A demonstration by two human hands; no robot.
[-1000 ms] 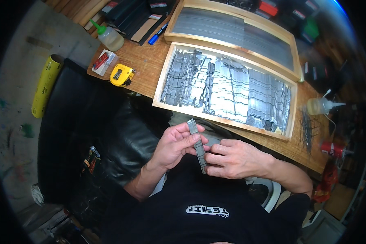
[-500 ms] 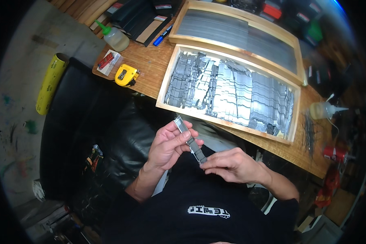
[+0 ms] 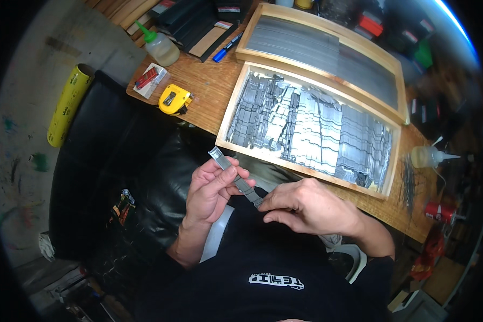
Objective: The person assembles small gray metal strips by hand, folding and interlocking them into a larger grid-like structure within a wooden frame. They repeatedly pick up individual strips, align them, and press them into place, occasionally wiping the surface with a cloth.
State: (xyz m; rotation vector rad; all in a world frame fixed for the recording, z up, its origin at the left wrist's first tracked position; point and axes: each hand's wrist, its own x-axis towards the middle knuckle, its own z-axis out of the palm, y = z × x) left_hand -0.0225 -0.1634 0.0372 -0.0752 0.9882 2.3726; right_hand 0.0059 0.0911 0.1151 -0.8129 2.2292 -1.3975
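A narrow grey segmented strip [image 3: 247, 189], with a shiny, metal-looking upper end, slants across the space before my chest. My left hand [image 3: 212, 188] is closed around its middle, thumb on top and fingers beneath. At the strip's lower end are the bent fingertips of my right hand [image 3: 311, 206], closed against it; what lies between them is partly hidden. Beyond my hands, a shallow wooden tray [image 3: 232, 114] on the table holds many thin grey strips packed in uneven rows.
Behind it lies a second wooden tray [image 3: 319, 30] of neatly aligned strips. On the wooden table [image 3: 201, 80] are a yellow tape measure [image 3: 174, 100], a blue marker [image 3: 226, 48], a green-capped bottle [image 3: 161, 49] and, at right, another squeeze bottle [image 3: 428, 157]. A red can [image 3: 440, 211] stands nearby.
Both hands remain at the strip; my left hand and the strip now appear further left in view. My right hand has turned, its back raised, fingertips still at the lower end.
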